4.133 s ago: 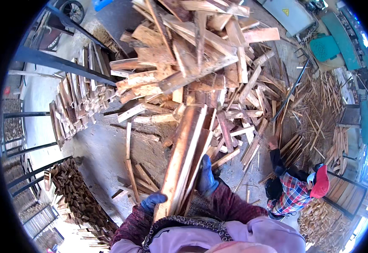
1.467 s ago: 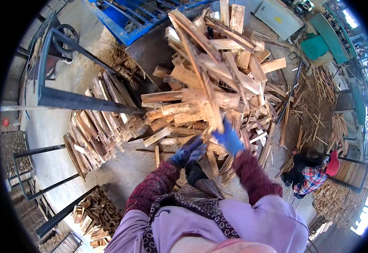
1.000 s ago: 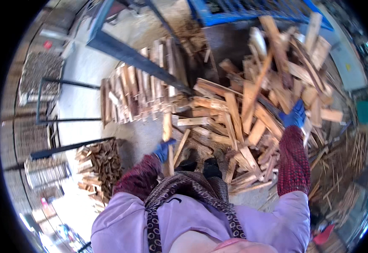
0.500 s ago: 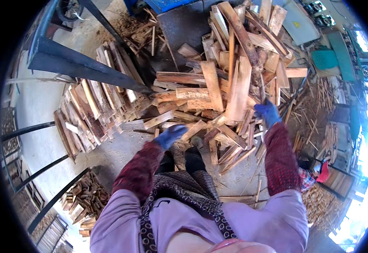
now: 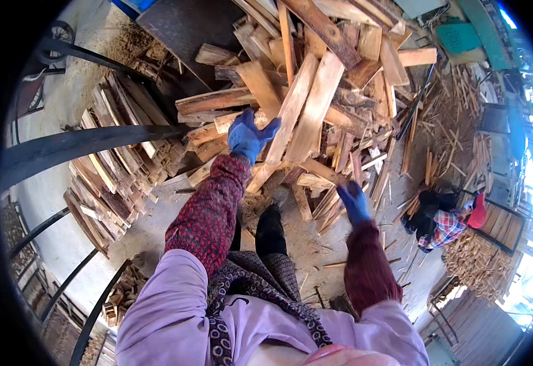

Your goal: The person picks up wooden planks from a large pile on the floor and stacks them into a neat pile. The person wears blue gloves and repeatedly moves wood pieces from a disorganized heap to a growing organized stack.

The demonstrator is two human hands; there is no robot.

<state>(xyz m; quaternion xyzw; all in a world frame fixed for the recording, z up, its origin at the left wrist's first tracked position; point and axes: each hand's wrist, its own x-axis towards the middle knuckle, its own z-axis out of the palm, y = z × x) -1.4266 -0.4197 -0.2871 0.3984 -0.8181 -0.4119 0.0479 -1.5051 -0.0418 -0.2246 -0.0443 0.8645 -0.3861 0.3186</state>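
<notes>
My left hand (image 5: 249,135), in a blue glove, is open with the thumb apart from the fingers. It is just left of a pale wooden plank (image 5: 293,110) that leans on a large heap of split wood. A second, wider plank (image 5: 318,105) leans beside it. Whether the left thumb touches the first plank, I cannot tell. My right hand (image 5: 355,204), also blue-gloved and a little blurred, is lower, near the heap's front edge. Its fingers stretch out, holding nothing visible. A short wood piece (image 5: 322,171) lies left of it.
Stacked boards (image 5: 105,165) stand at the left behind a dark metal frame bar (image 5: 89,143). Thin sticks and scraps (image 5: 443,140) litter the floor at right. A person in a plaid shirt (image 5: 449,227) is at the right, beside a heap of small wood pieces (image 5: 477,259).
My left hand has moved up toward the leaning planks. My right hand has dropped away from the heap's right side. A narrower plank now leans beside the wide one. The view has shifted.
</notes>
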